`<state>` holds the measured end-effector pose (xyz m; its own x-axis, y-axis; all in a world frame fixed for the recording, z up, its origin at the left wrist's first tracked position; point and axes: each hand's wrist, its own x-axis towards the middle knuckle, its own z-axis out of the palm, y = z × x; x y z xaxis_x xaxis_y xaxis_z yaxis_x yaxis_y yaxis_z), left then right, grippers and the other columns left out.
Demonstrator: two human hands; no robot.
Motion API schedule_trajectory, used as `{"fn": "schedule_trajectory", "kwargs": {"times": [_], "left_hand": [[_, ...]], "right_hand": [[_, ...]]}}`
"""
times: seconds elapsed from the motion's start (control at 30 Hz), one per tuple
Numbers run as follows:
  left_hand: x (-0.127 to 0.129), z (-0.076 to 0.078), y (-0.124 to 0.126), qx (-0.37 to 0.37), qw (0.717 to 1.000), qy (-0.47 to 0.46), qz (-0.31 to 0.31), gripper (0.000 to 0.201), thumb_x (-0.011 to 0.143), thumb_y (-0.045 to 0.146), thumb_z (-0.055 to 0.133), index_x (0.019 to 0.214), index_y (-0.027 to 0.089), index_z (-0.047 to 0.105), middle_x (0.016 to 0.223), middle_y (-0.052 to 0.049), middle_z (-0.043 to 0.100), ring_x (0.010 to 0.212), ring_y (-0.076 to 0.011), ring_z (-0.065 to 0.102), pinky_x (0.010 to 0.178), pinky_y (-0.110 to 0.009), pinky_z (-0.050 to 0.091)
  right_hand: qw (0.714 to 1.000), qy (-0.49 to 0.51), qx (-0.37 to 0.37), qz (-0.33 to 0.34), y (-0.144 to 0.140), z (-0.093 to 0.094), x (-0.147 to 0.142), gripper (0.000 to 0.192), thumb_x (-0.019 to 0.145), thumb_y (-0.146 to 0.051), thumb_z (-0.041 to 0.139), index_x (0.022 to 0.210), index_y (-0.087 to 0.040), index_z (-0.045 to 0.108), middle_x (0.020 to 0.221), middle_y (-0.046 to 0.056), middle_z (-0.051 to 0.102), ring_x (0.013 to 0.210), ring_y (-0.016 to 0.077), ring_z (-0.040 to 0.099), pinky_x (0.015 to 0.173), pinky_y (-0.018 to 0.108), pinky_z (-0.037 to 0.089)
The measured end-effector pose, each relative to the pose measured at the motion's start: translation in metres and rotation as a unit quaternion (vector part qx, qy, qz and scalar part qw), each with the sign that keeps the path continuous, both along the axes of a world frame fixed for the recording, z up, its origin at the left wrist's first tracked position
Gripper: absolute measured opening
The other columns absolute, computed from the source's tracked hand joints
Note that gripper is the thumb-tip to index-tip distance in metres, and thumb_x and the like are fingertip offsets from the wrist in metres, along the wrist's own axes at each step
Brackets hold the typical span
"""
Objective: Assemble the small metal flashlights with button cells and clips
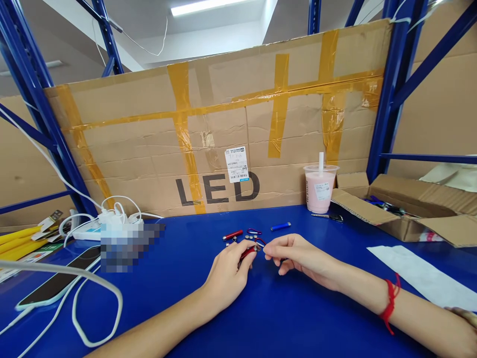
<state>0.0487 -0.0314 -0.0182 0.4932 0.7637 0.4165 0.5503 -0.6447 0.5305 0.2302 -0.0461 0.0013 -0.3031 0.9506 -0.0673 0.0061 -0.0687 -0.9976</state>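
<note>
Head view: white cable [93, 303] loops over the smooth blue table [261, 318] at the near edge. Left hand [227, 273] pinches a small red cylindrical flashlight [249, 252]; right hand [298, 256] fingertips close on its tip. Loose red flashlight [232, 235], blue flashlight [280, 226], carabiner clips [254, 231] just beyond. Pink plastic cup [320, 191] against taped cardboard.

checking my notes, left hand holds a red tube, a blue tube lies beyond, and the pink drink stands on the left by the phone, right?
Not quite. In the head view the pink drink stands on the right, by the box. The left hand does hold a red tube, and the blue tube lies beyond.
</note>
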Motion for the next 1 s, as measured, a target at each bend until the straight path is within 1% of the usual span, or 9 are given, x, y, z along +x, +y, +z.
{"fn": "schedule_trajectory", "kwargs": {"times": [0.2,0.3,0.37,0.53,0.73,0.83,0.93,1.0], "left_hand": [[-0.0001,0.0011,-0.0007,0.003,1.000,0.006,-0.006,0.019,0.090,0.025,0.037,0.096,0.023,0.055,0.072,0.003,0.058,0.072,-0.0136,0.053,0.068,-0.023,0.037],[0.0008,0.0018,-0.0012,-0.002,1.000,0.004,-0.003,0.019,0.090,0.026,0.037,0.097,0.024,0.055,0.072,0.003,0.058,0.071,-0.0135,0.053,0.068,-0.023,0.037],[0.0012,0.0019,-0.0010,-0.003,1.000,0.002,-0.003,0.019,0.090,0.026,0.038,0.098,0.024,0.055,0.072,0.003,0.058,0.071,-0.0136,0.053,0.068,-0.023,0.038],[0.0006,0.0011,0.0005,0.008,1.000,-0.003,-0.008,0.019,0.090,0.025,0.037,0.095,0.024,0.055,0.071,0.003,0.058,0.070,-0.0133,0.053,0.066,-0.023,0.037],[0.0004,0.0011,-0.0001,0.005,1.000,-0.003,-0.008,0.019,0.090,0.025,0.038,0.096,0.024,0.055,0.072,0.003,0.059,0.070,-0.0134,0.053,0.066,-0.023,0.038],[0.0010,0.0020,-0.0008,0.004,1.000,-0.002,-0.009,0.020,0.090,0.025,0.037,0.095,0.023,0.056,0.072,0.002,0.058,0.070,-0.0136,0.054,0.066,-0.023,0.038],[0.0012,0.0025,-0.0009,0.003,1.000,-0.002,-0.012,0.021,0.090,0.025,0.035,0.095,0.022,0.056,0.074,0.002,0.059,0.071,-0.0134,0.054,0.067,-0.023,0.038],[0.0013,0.0026,-0.0006,0.001,1.000,-0.001,-0.011,0.021,0.090,0.025,0.035,0.096,0.023,0.056,0.076,0.002,0.060,0.072,-0.0135,0.055,0.068,-0.023,0.039]], "right_hand": [[1.000,-0.027,-0.009,-0.008,-0.0011,0.0024,-0.0014,0.024,0.061,-0.034,0.074,0.069,-0.013,0.069,0.057,-0.001,0.050,0.052,0.0036,0.039,0.045,0.012,0.039],[0.999,-0.033,-0.008,-0.004,-0.0013,0.0022,-0.0019,0.024,0.061,-0.035,0.074,0.070,-0.013,0.069,0.054,-0.002,0.047,0.051,0.0037,0.038,0.044,0.013,0.037],[1.000,-0.027,-0.004,0.003,-0.0011,0.0014,-0.0018,0.025,0.062,-0.036,0.073,0.071,-0.013,0.069,0.056,-0.002,0.047,0.052,0.0036,0.038,0.044,0.013,0.037],[1.000,-0.004,0.005,0.016,-0.0007,-0.0007,-0.0002,0.030,0.063,-0.038,0.072,0.083,-0.015,0.070,0.065,-0.001,0.051,0.053,0.0033,0.037,0.044,0.013,0.037],[1.000,0.000,0.001,0.015,-0.0012,0.0000,0.0001,0.031,0.063,-0.038,0.072,0.082,-0.014,0.070,0.068,0.001,0.055,0.053,0.0028,0.037,0.045,0.013,0.037],[1.000,-0.001,0.004,0.015,-0.0020,0.0011,0.0000,0.031,0.063,-0.038,0.072,0.083,-0.014,0.070,0.074,0.002,0.058,0.053,0.0029,0.038,0.045,0.013,0.038],[0.999,-0.003,0.010,0.032,-0.0032,0.0019,-0.0003,0.030,0.066,-0.038,0.069,0.082,-0.013,0.069,0.082,0.005,0.061,0.054,0.0036,0.041,0.043,0.014,0.039],[0.999,-0.005,0.010,0.045,-0.0037,0.0024,-0.0007,0.027,0.068,-0.036,0.066,0.079,-0.012,0.069,0.084,0.006,0.061,0.054,0.0040,0.042,0.042,0.014,0.040]]}}
